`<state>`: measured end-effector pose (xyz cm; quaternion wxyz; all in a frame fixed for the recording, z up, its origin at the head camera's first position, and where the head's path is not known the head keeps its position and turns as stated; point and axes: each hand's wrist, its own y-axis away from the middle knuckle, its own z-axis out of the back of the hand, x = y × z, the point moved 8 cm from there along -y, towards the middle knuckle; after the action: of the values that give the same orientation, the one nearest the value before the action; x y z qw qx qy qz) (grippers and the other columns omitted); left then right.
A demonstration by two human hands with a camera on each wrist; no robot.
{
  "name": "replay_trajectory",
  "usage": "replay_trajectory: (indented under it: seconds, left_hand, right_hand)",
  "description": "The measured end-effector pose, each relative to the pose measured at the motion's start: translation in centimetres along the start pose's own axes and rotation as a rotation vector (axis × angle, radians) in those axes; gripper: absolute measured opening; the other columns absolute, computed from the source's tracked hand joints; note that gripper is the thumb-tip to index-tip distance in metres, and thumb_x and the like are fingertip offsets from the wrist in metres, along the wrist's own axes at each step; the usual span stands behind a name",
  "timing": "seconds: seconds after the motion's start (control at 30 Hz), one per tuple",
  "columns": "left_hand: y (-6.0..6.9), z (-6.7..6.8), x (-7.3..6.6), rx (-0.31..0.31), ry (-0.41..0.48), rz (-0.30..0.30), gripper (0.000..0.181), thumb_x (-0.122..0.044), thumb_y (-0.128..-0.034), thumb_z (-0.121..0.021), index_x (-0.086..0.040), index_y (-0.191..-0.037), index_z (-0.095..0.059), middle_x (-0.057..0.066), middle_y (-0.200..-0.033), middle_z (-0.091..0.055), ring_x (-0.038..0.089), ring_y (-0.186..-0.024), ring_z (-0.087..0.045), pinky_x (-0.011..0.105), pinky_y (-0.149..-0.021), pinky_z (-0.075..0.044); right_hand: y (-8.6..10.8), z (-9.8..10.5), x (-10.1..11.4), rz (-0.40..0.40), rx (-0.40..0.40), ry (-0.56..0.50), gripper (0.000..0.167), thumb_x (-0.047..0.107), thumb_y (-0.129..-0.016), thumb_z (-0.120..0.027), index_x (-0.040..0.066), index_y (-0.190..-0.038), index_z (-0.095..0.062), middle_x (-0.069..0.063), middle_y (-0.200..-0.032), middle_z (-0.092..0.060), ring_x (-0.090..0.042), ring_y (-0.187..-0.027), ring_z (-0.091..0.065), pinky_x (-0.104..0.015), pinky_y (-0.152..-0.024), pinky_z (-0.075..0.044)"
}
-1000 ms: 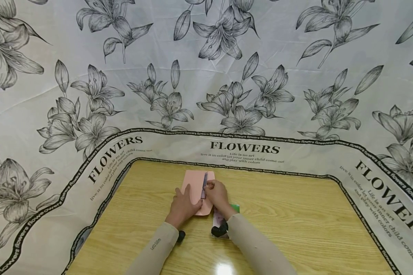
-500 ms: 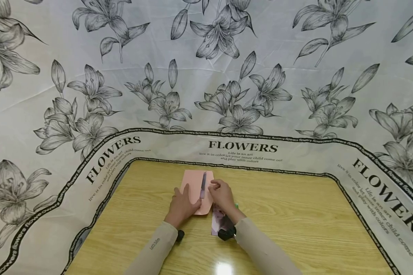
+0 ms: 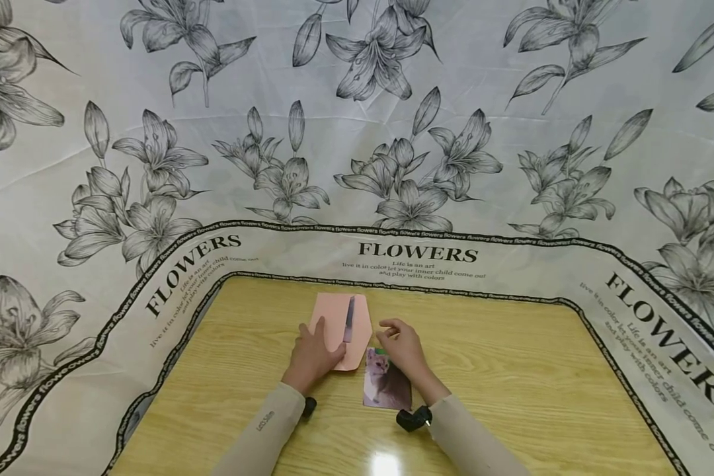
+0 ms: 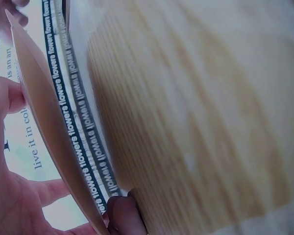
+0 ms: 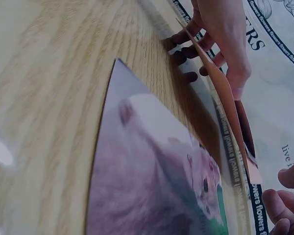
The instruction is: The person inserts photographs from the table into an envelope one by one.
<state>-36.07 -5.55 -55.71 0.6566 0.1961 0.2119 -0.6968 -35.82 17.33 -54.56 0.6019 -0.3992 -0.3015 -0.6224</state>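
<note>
My left hand [image 3: 311, 357] holds a pink envelope [image 3: 331, 314] above the table, thumb on one face and fingers on the other, as the right wrist view shows. Its flap points right, and a dark purplish strip of a picture [image 3: 349, 320] shows at the opening. To the right of the envelope, apart from it, is my right hand [image 3: 403, 344], fingers loosely bent and holding nothing. A photo of a cat [image 3: 387, 387] lies on the table below and left of that hand, which hides its upper right corner. The left wrist view catches the envelope [image 4: 51, 129] nearly edge-on.
The wood-grain table [image 3: 512, 377] extends on both sides of the hands. A white cloth [image 3: 416, 261] printed with flowers and lettering rises around its back and sides. Black wrist devices [image 3: 413, 418] sit at the sleeve cuffs.
My right hand has let go at the envelope's opening and moved right and slightly down. More of the cat photo is uncovered. The left hand keeps its hold on the envelope.
</note>
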Motion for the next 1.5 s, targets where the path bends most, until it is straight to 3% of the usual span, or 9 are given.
replay_trajectory:
  seconds: [0.63,0.97,1.2,1.5]
  left_hand:
    - [0.0,-0.1,0.1,0.0,-0.031,0.008,0.095,-0.053,-0.0934,-0.073,-0.006,-0.167,-0.036,0.038,-0.141,-0.04,0.046,-0.101,-0.061,0.056,-0.08,-0.057]
    - [-0.2,-0.4,0.1,0.009,-0.036,0.006,0.095,-0.053,-0.092,-0.072,-0.006,-0.167,-0.036,0.038,-0.141,-0.04,0.046,-0.101,-0.06,0.057,-0.081,-0.056]
    - [-0.2,-0.4,0.0,0.008,-0.036,0.005,0.095,-0.053,-0.092,-0.072,-0.006,-0.166,-0.037,0.038,-0.14,-0.04,0.046,-0.101,-0.06,0.056,-0.08,-0.057]
    - [-0.2,-0.4,0.1,0.001,-0.033,0.0,0.095,-0.052,-0.0909,-0.074,-0.006,-0.166,-0.037,0.037,-0.137,-0.041,0.044,-0.097,-0.06,0.056,-0.077,-0.056]
  right_hand:
    - [5.0,4.6,-2.8,-0.039,0.038,0.052,0.033,0.014,-0.099,-0.077,0.0,-0.128,-0.072,-0.006,-0.096,-0.069,-0.016,-0.078,-0.062,-0.03,-0.064,-0.048]
    - [7.3,5.4,-3.7,-0.084,0.062,0.192,0.042,0.024,-0.094,-0.085,0.0,-0.126,-0.071,-0.004,-0.098,-0.067,-0.018,-0.081,-0.059,-0.035,-0.067,-0.048]
    - [8.0,5.4,-3.9,-0.072,0.063,0.308,0.052,0.033,-0.089,-0.089,-0.001,-0.124,-0.071,-0.01,-0.104,-0.07,-0.027,-0.098,-0.068,-0.05,-0.084,-0.057]
    - [8.4,5.0,-3.7,-0.07,0.073,0.406,0.062,0.047,-0.084,-0.091,0.0,-0.118,-0.071,-0.013,-0.108,-0.067,-0.038,-0.103,-0.069,-0.056,-0.088,-0.056]
